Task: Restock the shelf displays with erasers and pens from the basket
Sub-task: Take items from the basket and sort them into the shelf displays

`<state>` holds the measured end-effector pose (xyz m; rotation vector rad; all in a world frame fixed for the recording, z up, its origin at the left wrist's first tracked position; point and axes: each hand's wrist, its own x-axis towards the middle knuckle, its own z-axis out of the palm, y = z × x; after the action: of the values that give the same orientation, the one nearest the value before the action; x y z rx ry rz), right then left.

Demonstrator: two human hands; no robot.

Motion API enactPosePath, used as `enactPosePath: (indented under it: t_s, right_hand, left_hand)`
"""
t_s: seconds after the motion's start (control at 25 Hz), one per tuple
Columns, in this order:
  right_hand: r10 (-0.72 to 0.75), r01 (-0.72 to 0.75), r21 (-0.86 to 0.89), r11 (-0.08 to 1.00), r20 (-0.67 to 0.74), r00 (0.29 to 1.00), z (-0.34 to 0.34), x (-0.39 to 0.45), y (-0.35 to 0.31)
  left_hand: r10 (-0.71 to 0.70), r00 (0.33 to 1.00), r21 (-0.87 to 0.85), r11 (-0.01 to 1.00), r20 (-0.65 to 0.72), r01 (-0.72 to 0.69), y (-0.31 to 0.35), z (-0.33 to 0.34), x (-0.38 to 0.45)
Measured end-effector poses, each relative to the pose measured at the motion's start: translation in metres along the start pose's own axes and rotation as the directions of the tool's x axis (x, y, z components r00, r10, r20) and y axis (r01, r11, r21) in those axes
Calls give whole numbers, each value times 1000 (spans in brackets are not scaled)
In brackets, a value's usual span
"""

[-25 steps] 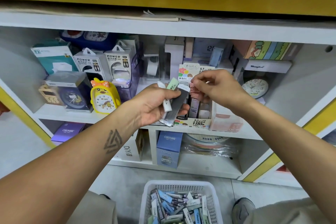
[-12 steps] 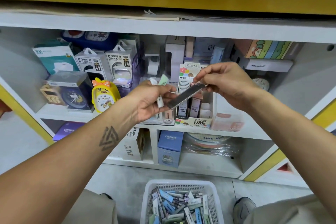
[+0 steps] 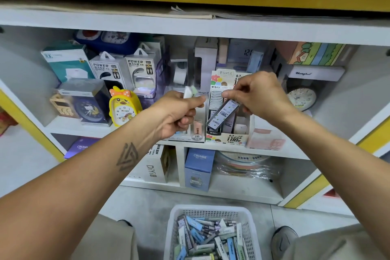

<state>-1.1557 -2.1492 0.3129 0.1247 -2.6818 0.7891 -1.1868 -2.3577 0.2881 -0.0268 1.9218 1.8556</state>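
Dark and slim, the pack (image 3: 222,115) was pinched by the right hand (image 3: 258,96) above the display box (image 3: 229,138), ready for lowering into a slot, while the left hand (image 3: 179,113) gripped spare packs (image 3: 190,92).

A yellow chick clock (image 3: 124,106) stands beside two power bank boxes (image 3: 124,69) — blue CRUHRE box (image 3: 198,168) below.

— What sort of place is this?

— A shop, a stationery and small-goods one. In the middle of the frame runs a white shelf (image 3: 105,131) packed with boxed stock: power bank boxes (image 3: 124,69) with hang tabs, a yellow chick alarm clock (image 3: 124,107), a printed display carton (image 3: 229,138).

— And at the bottom?

— A white basket (image 3: 211,213) of small packaged items on the floor.
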Motion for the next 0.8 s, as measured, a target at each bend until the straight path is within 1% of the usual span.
enactPosePath:
  t_s: [0.08,0.16,0.28,0.36,0.4,0.44,0.48,0.52,0.56,0.6,0.64,0.72,0.8]
  right_hand:
    - [-50,52,-57,997,24,998,6,0,-2]
    - [-74,77,-62,995,54,996,10,1,-2]
    - [-132,146,-94,985,139,981,19,-1,-4]
    - [-196,236,-179,955,213,957,24,-4,-6]
    - [-236,285,-215,934,227,945,26,-4,-7]
    - [-265,308,-217,926,206,942,28,-4,-7]
    - [-240,260,-133,956,146,960,27,-2,-8]
    - [-145,141,52,989,90,985,25,-1,-11]
    - [-22,-2,286,958,79,997,23,1,-14]
    - [78,-128,476,870,123,989,21,2,-18]
    - [121,-202,571,796,178,977,21,2,-20]
    - [125,-252,602,758,244,962,23,0,-25]
    - [161,-304,647,699,273,949,22,0,-29]
  left_hand:
    - [-47,997,-67,996,61,51,4,-2,-3]
    - [-82,985,-129,986,150,102,8,-4,-8]
    - [-87,961,-229,962,261,149,12,-7,-16]
    - [-74,953,-280,947,294,160,11,-7,-19]
    - [-59,951,-292,944,303,152,11,-8,-21]
    - [-38,948,-298,945,316,136,11,-8,-23]
    - [-16,942,-298,947,334,121,10,-9,-24]
    - [2,935,-295,949,356,110,10,-9,-25]
    - [13,927,-292,951,374,105,9,-10,-25]
    - [19,921,-288,952,390,103,8,-11,-27]
    - [22,914,-283,954,406,103,7,-11,-27]
    - [21,896,-272,956,443,112,7,-11,-28]
    - [2,905,-276,953,426,128,7,-13,-27]
